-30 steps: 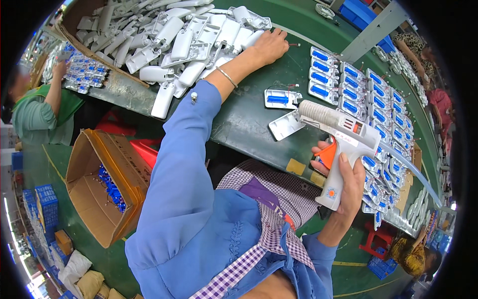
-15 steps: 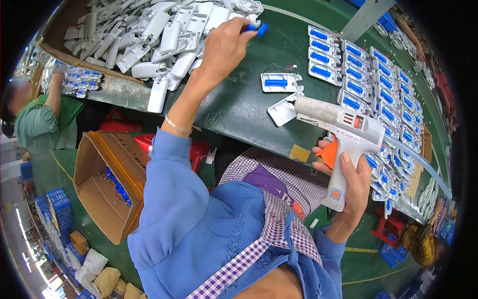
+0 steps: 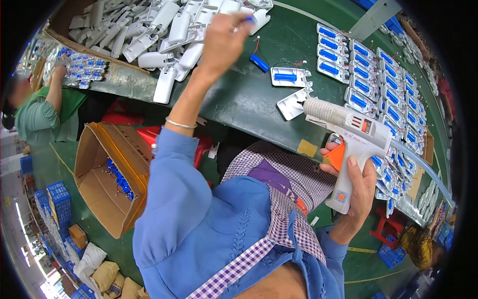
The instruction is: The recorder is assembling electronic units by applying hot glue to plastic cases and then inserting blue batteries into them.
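Observation:
My left hand (image 3: 224, 45) reaches over the far edge of the pile of white plastic shells (image 3: 169, 17). Its fingers pinch a small blue piece (image 3: 250, 20), seemingly a battery, blurred and mostly hidden. Below it on the bench lies a blue battery (image 3: 259, 63) with a red wire. My right hand (image 3: 356, 182) is wrapped round the handle of a white hot glue gun (image 3: 366, 134), fingers at its orange trigger. The ribbed front of the gun points left, close to an empty white shell half (image 3: 294, 103). Just beyond that sits a shell with a blue battery inside (image 3: 290, 77).
Rows of shells with blue batteries (image 3: 361, 72) cover the bench's right side. A cable (image 3: 420, 162) trails right from the gun. An open carton (image 3: 107, 184) with blue batteries stands left, below the bench. Another person (image 3: 42, 117) works at far left.
One blue battery has left my left hand and now lies on the bench. The hand has moved slightly up. My right hand still holds the glue gun in much the same place.

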Demonstrator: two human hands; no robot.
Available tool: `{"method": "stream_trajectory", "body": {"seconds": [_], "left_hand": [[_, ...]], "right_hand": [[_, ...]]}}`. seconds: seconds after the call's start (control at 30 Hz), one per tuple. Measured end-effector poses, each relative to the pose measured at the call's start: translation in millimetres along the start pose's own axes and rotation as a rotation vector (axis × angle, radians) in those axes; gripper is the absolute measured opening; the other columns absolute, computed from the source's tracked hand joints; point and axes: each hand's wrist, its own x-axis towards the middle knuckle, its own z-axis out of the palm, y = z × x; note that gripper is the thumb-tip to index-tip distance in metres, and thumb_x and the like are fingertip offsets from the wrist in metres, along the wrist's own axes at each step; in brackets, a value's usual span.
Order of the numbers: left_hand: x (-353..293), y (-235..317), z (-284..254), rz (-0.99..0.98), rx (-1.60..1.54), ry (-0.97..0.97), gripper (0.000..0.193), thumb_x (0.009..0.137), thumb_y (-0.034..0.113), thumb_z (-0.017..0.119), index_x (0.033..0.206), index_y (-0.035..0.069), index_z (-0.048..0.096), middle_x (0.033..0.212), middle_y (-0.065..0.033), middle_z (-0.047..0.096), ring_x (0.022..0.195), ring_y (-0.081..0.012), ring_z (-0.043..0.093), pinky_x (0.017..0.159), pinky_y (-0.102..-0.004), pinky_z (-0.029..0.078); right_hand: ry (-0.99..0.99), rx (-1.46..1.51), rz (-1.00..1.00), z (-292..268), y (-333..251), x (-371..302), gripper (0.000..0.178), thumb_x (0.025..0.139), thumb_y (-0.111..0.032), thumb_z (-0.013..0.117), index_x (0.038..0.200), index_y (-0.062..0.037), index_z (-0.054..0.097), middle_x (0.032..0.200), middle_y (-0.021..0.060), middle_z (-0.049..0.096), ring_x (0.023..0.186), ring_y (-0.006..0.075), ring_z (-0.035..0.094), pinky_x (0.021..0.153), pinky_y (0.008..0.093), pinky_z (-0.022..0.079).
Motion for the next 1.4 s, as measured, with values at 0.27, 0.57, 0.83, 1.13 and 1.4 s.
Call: {"method": "stream_trajectory", "body": {"seconds": [0.27, 0.57, 0.83, 1.13, 1.4], "left_hand": [[-83.4, 69.1, -18.5, -0.065, 0.402, -0.141, 0.02, 0.072, 0.013, 0.075, 0.087, 0.005, 0.067, 0.095, -0.0078, 0.058, 0.093, -0.028, 0.05, 0.078, -0.0393, 0.039], [-127.4, 64.0, -9.3, -0.07, 0.547, -0.17, 0.031, 0.079, 0.017, 0.069, 0.108, 0.011, 0.063, 0.118, -0.0168, 0.055, 0.103, -0.0349, 0.051, 0.086, -0.0463, 0.039], [-131.3, 62.8, -16.7, -0.275, 0.214, -0.204, 0.041, 0.078, 0.012, 0.07, 0.115, 0.004, 0.056, 0.101, -0.012, 0.06, 0.095, -0.0275, 0.056, 0.076, -0.0373, 0.045], [-99.7, 69.0, -7.6, -0.121, 0.29, 0.075, 0.047, 0.075, 0.011, 0.074, 0.115, -0.003, 0.052, 0.11, -0.0167, 0.054, 0.101, -0.0357, 0.048, 0.086, -0.0431, 0.039], [-25.3, 255.1, 44.5, 0.512, -0.123, 0.193, 0.027, 0.066, 0.028, 0.06, 0.073, 0.003, 0.067, 0.084, -0.0101, 0.062, 0.095, -0.0299, 0.053, 0.077, -0.0451, 0.04]], "right_hand": [[-0.016, -0.003, 0.037, -5.1, 5.1, -3.1, 0.038, 0.094, -0.01, 0.048, 0.124, 0.0129, 0.043, 0.11, 0.0257, 0.06, 0.097, 0.0322, 0.064, 0.075, 0.0383, 0.058], [-0.025, -0.124, 0.058, -0.1, 8.2, 6.8, 0.034, 0.094, -0.013, 0.05, 0.119, 0.0109, 0.047, 0.101, 0.0198, 0.064, 0.087, 0.0244, 0.065, 0.072, 0.0337, 0.055], [-0.034, -0.243, 0.098, -6.1, 12.0, 5.7, 0.031, 0.094, -0.016, 0.052, 0.114, 0.0069, 0.051, 0.09, 0.0117, 0.064, 0.074, 0.0152, 0.061, 0.064, 0.0257, 0.047], [-0.01, -0.057, 0.032, -7.0, 8.7, 2.0, 0.035, 0.094, -0.013, 0.05, 0.12, 0.0112, 0.046, 0.105, 0.0212, 0.062, 0.092, 0.0272, 0.064, 0.076, 0.0347, 0.055], [0.036, -0.284, -0.156, -2.9, 30.8, -36.0, 0.039, 0.093, -0.009, 0.052, 0.127, 0.0077, 0.044, 0.12, 0.022, 0.057, 0.106, 0.0283, 0.061, 0.084, 0.0351, 0.052]]}}
